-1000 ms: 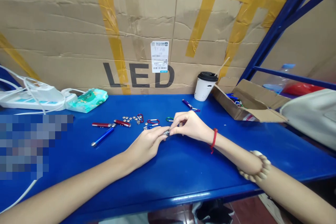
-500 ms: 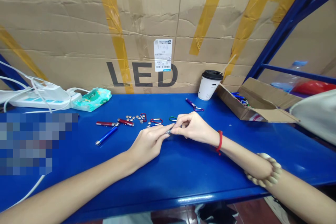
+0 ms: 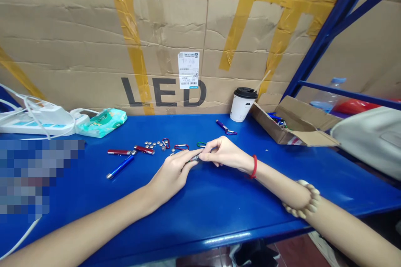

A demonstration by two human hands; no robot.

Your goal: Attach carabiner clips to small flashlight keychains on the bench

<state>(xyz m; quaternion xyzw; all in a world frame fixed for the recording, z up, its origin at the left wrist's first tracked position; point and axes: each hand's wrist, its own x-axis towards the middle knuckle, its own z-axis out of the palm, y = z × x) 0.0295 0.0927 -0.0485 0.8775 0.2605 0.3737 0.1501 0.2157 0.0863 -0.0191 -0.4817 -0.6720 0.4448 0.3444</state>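
Closed around a small metallic cylindrical piece [image 3: 194,158], my left hand [image 3: 171,171] is over the middle of the table. My right hand [image 3: 224,150] pinches at the piece's right end; fingers hide most of it. Beyond my left hand lie several button cells [image 3: 158,143], a red carabiner clip [image 3: 181,147] and another red clip [image 3: 166,143]. A green clip [image 3: 201,144] shows partly behind my right fingers. To the left are two red keychain flashlights [image 3: 119,152] and a blue tube [image 3: 120,167] with a silver end.
A purple flashlight with a clip [image 3: 223,125] lies near a lidded paper cup [image 3: 242,106]. An open cardboard box [image 3: 300,138] with small items stands right. A tissue pack [image 3: 105,123] and power strip [image 3: 37,124] are left. A large carton [image 3: 78,50] backs the blue table [image 3: 200,208].
The whole view has shifted slightly, so things appear a little further left. Both hands stay together on the small piece, and a bit more of it shows between the fingers.
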